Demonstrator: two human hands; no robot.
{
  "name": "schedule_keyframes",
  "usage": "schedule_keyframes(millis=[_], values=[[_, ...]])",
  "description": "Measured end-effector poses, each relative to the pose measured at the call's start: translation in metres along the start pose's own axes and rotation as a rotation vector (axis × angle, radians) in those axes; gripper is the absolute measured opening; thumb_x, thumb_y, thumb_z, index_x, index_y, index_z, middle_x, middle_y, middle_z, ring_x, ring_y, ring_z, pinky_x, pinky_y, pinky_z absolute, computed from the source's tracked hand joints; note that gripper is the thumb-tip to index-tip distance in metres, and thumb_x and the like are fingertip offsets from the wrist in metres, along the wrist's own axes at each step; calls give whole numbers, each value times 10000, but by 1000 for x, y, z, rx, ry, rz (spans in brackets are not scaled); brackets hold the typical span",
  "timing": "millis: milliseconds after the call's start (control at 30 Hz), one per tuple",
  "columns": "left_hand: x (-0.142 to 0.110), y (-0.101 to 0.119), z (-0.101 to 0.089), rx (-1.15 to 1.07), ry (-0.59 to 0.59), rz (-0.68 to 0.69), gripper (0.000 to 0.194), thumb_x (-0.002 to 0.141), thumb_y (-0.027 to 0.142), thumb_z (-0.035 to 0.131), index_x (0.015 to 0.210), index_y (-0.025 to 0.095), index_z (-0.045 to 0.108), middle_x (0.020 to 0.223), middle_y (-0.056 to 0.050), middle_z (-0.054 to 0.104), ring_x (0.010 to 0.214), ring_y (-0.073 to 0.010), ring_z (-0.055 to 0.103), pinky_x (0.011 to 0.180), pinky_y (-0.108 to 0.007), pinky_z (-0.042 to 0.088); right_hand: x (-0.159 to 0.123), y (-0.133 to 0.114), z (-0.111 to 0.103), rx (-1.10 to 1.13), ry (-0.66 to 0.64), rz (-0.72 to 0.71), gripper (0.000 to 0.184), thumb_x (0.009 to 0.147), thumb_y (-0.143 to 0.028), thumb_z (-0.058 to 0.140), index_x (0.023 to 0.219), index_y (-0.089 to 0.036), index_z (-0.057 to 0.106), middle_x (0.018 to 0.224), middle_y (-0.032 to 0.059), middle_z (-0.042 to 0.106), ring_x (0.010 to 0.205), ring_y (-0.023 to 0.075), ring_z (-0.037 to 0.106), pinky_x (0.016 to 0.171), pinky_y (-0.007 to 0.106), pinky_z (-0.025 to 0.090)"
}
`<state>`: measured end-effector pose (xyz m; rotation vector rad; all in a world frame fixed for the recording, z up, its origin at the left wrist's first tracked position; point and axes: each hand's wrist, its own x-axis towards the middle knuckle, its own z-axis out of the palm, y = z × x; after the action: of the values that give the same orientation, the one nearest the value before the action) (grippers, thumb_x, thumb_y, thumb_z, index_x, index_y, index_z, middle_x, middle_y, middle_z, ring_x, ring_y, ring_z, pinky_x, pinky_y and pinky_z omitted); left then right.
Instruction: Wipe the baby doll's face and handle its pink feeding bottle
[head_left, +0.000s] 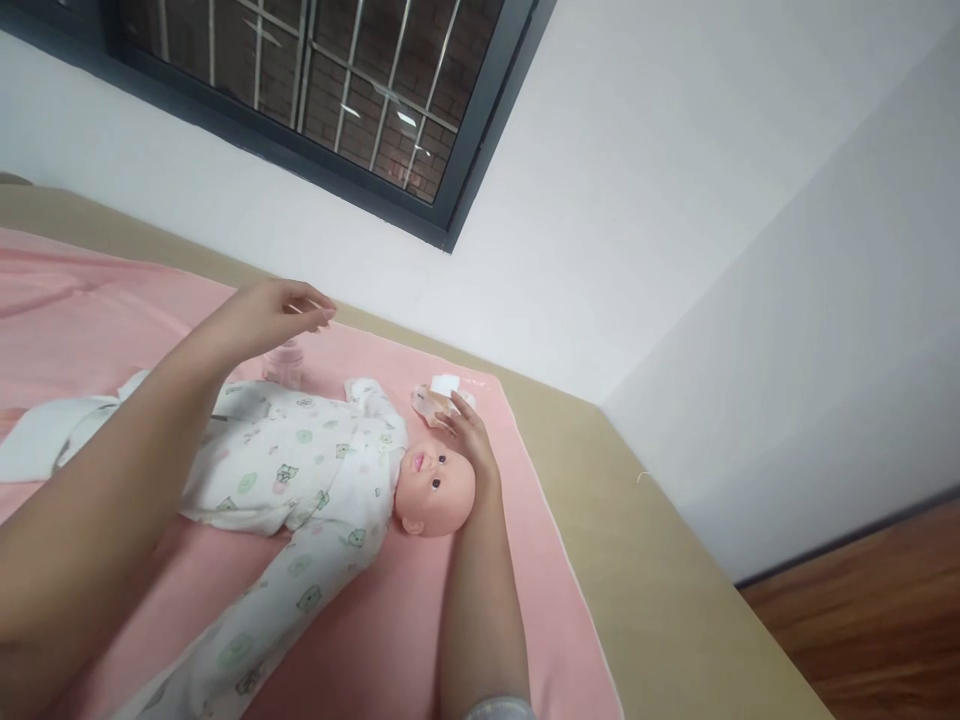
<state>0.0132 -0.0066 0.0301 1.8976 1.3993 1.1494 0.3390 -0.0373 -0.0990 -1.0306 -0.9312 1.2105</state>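
Note:
A baby doll (435,490) in a white printed outfit (300,450) lies on its back across a pink sheet (390,610). Above its body hovers my left hand (289,308), fingers stretched out and holding nothing. Just under that hand stands a small clear pinkish bottle or jar (283,365), partly hidden by my wrist. My right hand (471,435) is beside the top of the doll's head, its fingers apart. Its fingertips reach the near edge of a crumpled clear packet (429,402) with a white piece (445,384) on it; whether they touch it I cannot tell.
The pink sheet covers part of a beige tabletop (600,500), which meets a white wall (540,300). A dark-framed window (450,215) with metal bars is above. A brown wooden panel (870,610) shows at lower right. White cloth (30,440) lies at the left.

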Motion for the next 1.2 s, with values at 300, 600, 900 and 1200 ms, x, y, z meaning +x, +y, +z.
schedule_keyframes(millis=[300, 600, 900, 1200], values=[[15, -30, -16, 200, 42, -49, 643, 620, 673, 540, 1033, 202, 684, 985, -27, 711, 903, -262, 645, 786, -352, 445, -6, 5, -13, 103, -38, 40, 576, 647, -335, 790, 1186, -222, 620, 1067, 56, 703, 949, 204, 685, 999, 427, 498], [44, -91, -14, 289, -62, -166, 806, 444, 542, 565, 1148, 152, 611, 914, -78, 687, 933, -357, 635, 693, -395, 425, -9, 0, -20, 86, -56, 95, 709, 660, -332, 786, 1320, -290, 532, 1158, 48, 680, 1034, 211, 678, 1004, 424, 487], [51, -126, -7, 345, -192, -185, 805, 318, 522, 584, 1022, 136, 627, 690, -54, 664, 750, -341, 664, 594, -372, 405, -21, -8, -21, 122, -83, 109, 751, 659, -350, 781, 1352, -307, 495, 991, 30, 699, 1094, 253, 660, 1028, 470, 459], [46, -129, 8, 307, -246, -35, 476, 385, 375, 651, 824, 190, 635, 695, -33, 702, 715, -297, 669, 604, -349, 450, -36, -48, -30, -12, -128, 9, 580, 694, -414, 745, 1233, -265, 592, 1263, 88, 635, 1164, 254, 619, 1086, 453, 405]])
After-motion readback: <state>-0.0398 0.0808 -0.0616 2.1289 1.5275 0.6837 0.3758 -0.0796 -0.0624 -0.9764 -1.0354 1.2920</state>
